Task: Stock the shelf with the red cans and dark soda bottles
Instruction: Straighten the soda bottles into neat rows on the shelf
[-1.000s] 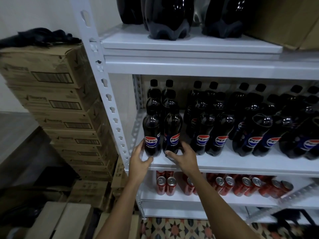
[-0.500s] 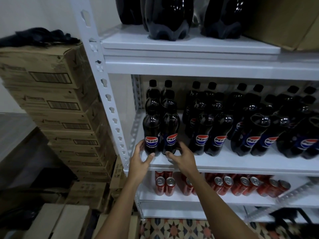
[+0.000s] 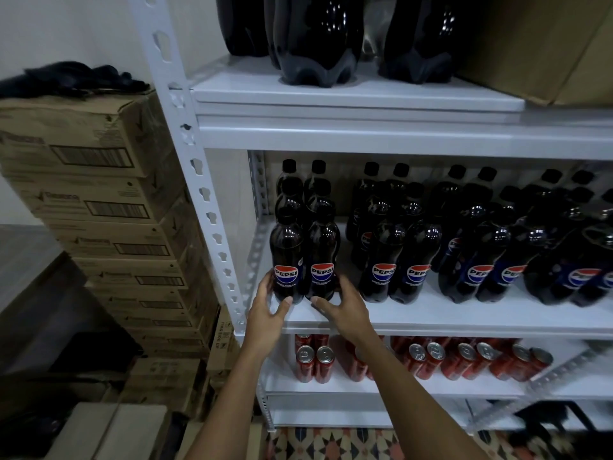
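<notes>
We are holding our left hand point(image 3: 268, 313) and right hand point(image 3: 345, 308), fingers curled, around two front bottles point(image 3: 303, 263) on the middle shelf point(image 3: 431, 318); our right forearm is hiding some red cans point(image 3: 315, 360) below.

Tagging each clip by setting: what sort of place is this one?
Most likely a shop stockroom or storeroom. A white metal shelf rack holds rows of dark soda bottles with red cans below, and sealed cardboard cartons are stacked high beside it.
</notes>
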